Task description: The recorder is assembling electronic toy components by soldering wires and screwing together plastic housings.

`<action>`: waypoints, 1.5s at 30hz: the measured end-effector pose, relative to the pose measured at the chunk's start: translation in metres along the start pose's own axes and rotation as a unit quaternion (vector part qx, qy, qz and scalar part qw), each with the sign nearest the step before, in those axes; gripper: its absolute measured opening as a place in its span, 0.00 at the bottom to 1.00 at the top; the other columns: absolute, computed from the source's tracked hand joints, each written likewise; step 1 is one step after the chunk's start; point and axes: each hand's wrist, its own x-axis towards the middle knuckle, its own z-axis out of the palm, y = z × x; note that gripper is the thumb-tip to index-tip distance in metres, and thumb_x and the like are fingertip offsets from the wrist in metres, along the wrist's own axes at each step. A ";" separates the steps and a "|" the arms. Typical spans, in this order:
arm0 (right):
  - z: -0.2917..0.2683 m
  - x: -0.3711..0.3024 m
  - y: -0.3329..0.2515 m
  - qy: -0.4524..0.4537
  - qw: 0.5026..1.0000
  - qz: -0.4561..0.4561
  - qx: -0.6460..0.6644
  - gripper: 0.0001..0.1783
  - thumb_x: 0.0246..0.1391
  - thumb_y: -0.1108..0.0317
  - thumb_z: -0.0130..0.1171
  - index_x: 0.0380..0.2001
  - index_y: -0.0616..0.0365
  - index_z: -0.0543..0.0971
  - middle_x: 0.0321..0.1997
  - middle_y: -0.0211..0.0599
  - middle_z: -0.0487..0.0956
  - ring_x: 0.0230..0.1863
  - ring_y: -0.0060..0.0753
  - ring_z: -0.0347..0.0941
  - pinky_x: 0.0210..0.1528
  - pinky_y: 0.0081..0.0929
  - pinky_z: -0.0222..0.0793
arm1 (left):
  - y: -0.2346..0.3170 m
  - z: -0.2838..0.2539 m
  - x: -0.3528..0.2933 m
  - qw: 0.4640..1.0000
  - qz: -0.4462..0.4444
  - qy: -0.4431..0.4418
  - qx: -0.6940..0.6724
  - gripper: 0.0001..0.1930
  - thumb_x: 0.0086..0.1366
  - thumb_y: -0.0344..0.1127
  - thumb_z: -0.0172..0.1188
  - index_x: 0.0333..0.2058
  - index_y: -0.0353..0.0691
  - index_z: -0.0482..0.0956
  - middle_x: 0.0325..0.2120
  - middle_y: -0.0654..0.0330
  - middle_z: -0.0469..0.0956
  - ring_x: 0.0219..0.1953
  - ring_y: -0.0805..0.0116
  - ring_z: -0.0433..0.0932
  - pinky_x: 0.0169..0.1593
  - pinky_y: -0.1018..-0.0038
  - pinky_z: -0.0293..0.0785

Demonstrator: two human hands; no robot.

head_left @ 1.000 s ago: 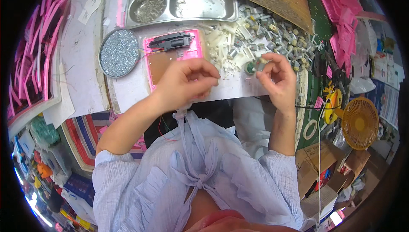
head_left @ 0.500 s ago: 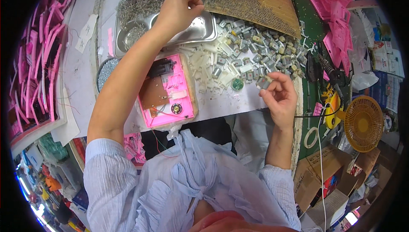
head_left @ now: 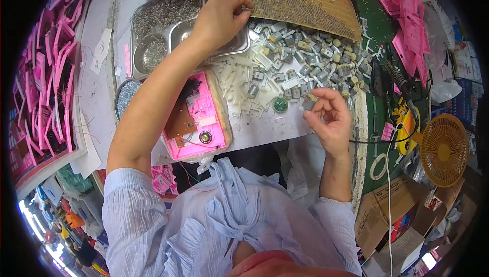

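Note:
My left hand [head_left: 220, 18] reaches far forward over the metal tray [head_left: 153, 32], its fingertips pinched on a small metal pin at the edge of the brown pin board [head_left: 305, 2]. My right hand [head_left: 328, 116] hovers at the near side of a heap of small grey motors [head_left: 305, 58], fingers curled around one small grey motor. An open pink plastic case [head_left: 196, 119] with a circuit board and wires lies on the white work surface under my left forearm. A small green round part [head_left: 280, 105] lies between the case and my right hand.
Stacks of pink plastic shells [head_left: 43, 83] fill the left side and more pink shells [head_left: 402, 17] the far right. A round tin of glittery bits [head_left: 125, 96] sits left of the case. A soldering iron [head_left: 395, 76], cables, an orange fan [head_left: 443, 149] and cardboard boxes [head_left: 392, 226] are on the right.
My left hand left the spot in front of me, reached forward across the metal tray and now sits at the pin board's edge. My right hand stayed by the motor heap.

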 end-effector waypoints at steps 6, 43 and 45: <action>0.001 -0.003 -0.002 0.000 1.000 0.011 0.012 0.26 0.51 0.83 0.67 0.55 0.61 0.76 0.29 0.21 0.75 0.31 0.10 0.66 0.35 0.12 0.60 | 0.021 0.007 0.006 0.988 -0.100 -0.066 0.093 0.12 0.62 0.44 0.64 0.37 0.43 0.87 0.31 0.52 0.85 0.36 0.51 0.84 0.42 0.58 0.79; 0.012 -0.004 -0.013 -0.011 0.999 -0.025 -0.028 0.25 0.52 0.83 0.67 0.54 0.61 0.76 0.28 0.21 0.75 0.29 0.11 0.66 0.34 0.12 0.59 | -0.013 0.023 0.004 0.999 -0.049 0.008 -0.021 0.13 0.59 0.40 0.64 0.37 0.37 0.85 0.27 0.49 0.85 0.31 0.52 0.86 0.36 0.60 0.81; 0.014 -0.004 -0.013 -0.008 1.000 -0.024 -0.017 0.25 0.52 0.83 0.66 0.54 0.61 0.76 0.29 0.21 0.75 0.29 0.11 0.67 0.34 0.13 0.60 | -0.005 0.017 0.005 0.992 -0.079 0.030 -0.099 0.12 0.59 0.38 0.64 0.35 0.35 0.85 0.27 0.49 0.85 0.30 0.54 0.86 0.36 0.62 0.80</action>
